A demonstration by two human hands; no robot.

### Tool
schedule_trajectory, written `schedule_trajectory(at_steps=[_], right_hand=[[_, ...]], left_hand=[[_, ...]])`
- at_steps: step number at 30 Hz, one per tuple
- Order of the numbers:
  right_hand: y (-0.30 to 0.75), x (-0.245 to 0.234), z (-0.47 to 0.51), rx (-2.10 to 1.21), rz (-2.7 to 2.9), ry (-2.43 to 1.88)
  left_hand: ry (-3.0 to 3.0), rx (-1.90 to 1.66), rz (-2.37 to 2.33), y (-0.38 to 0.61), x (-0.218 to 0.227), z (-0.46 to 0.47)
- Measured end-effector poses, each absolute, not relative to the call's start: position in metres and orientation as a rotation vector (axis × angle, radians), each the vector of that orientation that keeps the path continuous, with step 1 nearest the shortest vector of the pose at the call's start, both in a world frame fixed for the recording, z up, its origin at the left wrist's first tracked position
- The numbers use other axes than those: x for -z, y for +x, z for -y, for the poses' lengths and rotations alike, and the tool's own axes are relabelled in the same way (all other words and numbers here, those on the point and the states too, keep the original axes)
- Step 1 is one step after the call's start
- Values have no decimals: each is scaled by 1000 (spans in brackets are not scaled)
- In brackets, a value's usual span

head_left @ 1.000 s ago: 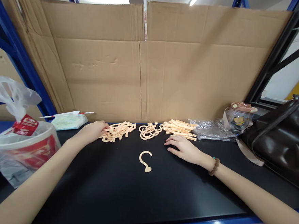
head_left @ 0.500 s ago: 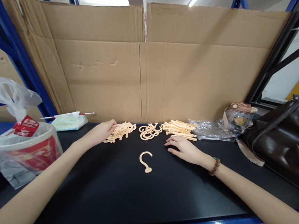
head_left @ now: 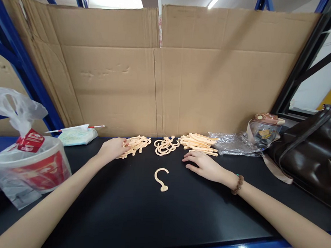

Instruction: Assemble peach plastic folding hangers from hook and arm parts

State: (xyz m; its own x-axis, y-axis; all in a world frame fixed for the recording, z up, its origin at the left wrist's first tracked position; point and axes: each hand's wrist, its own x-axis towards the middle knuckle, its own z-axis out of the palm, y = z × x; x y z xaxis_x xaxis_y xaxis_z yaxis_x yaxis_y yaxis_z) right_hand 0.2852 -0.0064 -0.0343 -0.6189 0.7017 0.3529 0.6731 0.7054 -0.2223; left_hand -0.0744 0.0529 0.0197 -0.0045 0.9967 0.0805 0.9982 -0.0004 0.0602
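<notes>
In the head view, the left hand (head_left: 113, 149) reaches forward and lies against the near left end of a loose pile of pale wooden curved pieces (head_left: 137, 143); the pile runs away from the fingers toward the far right. The grip is narrow, with the fingers bent onto the pile's edge, but I cannot tell whether a piece is pinched between them. The right hand (head_left: 205, 165) lies palm down on the black surface (head_left: 136, 220), its grip wide and empty. Its fingertips point left, just short of a stack of straight pale wooden strips (head_left: 199, 142), whose long axis runs left to right along the tall brown cardboard wall (head_left: 157, 74). Between the pile and the stack sits a small heap of pale wooden hooks (head_left: 165, 145). A single pale wooden hook (head_left: 161, 179) lies apart in front of the heap, between the two hands and somewhat nearer the right one — its curve is at the far end and its knobbed foot points toward the person and to the right. Both forearms stretch low over the surface, and the right wrist wears a brown bead bracelet (head_left: 238, 184). At the far left stands a red tub in a white plastic bag (head_left: 29, 167) — at the far right lies a dark brown leather bag (head_left: 313, 153)
</notes>
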Motion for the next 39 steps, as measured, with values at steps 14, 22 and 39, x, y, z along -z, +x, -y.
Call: schedule_trajectory(at_steps=[14, 22, 39], right_hand=[[286, 35, 6, -100, 2494, -1043], [286, 34, 7, -103, 2501, -1056], [286, 31, 5, 60, 2482, -1112]], left_hand=[[-2542, 1333, 2219, -64, -47, -32], [-3128, 1495, 2289, -27, -41, -6], [-3055, 1101, 2430, 13, 0, 14]])
